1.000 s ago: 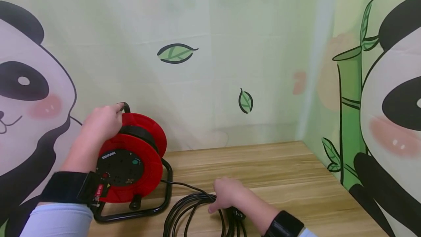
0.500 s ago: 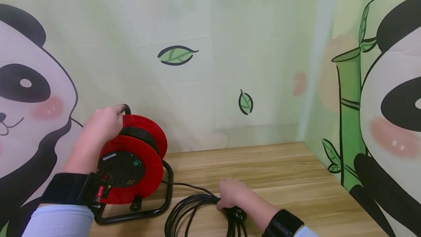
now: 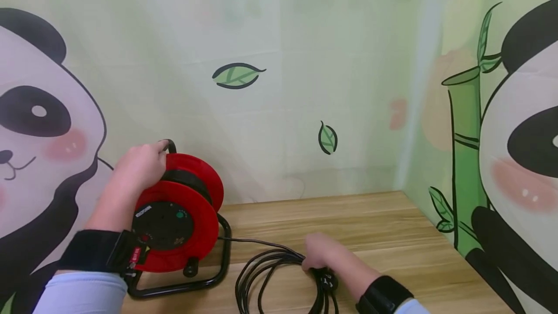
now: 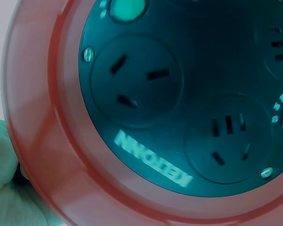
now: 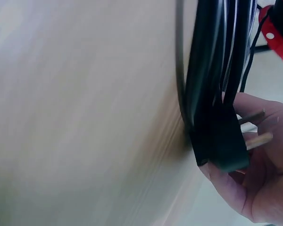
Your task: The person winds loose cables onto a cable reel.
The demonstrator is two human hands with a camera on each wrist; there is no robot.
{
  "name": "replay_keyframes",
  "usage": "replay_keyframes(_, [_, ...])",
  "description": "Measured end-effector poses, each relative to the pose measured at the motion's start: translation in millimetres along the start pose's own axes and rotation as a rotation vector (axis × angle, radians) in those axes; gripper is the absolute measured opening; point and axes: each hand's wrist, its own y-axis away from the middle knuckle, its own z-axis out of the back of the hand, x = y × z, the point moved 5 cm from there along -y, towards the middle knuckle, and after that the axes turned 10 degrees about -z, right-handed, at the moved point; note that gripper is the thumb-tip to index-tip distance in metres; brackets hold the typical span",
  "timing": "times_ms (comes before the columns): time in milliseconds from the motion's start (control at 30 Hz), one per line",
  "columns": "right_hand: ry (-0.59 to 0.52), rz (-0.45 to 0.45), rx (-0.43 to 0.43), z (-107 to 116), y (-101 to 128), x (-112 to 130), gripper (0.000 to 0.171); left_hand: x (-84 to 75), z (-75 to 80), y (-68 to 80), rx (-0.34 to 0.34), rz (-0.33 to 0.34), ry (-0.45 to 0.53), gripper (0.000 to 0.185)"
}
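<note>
Past a printed panda [image 3: 78, 110], gripping with the left hand [image 3: 141, 166] the handle [image 3: 172, 147] of a red cable reel [image 3: 207, 222], partly hidden behind a wristband [image 3: 93, 251], on wooden table [image 3: 357, 217] — then clasping coiled black cable [image 3: 281, 256] beside its plug [image 5: 222, 148] in the right hand [image 3: 324, 253], left of printed bamboo [image 3: 465, 173].

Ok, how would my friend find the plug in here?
On the wooden table, find the red cable reel, then follow its black cable to the coil at the person's right hand. The plug is the chunky black block by that hand, the only thing with metal prongs.
</note>
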Motion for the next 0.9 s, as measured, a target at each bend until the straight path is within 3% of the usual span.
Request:
replay_keyframes(167, [0.021,-0.009,-0.055,9,-8,-26,0.03,-0.9,-0.9,-1.4,0.004,0.0,-0.004,0.05])
replay_keyframes(533, [-0.124,-0.14,-0.097,18,-22,-74,0.027,-0.8,0.8,-0.8,-0.002,-0.002,-0.016,0.05])
replay_keyframes(900, [-0.128,-0.211,-0.099,21,-36,-98,0.028,-1.2,-0.5,-1.5,0.003,0.01,-0.017,0.051])
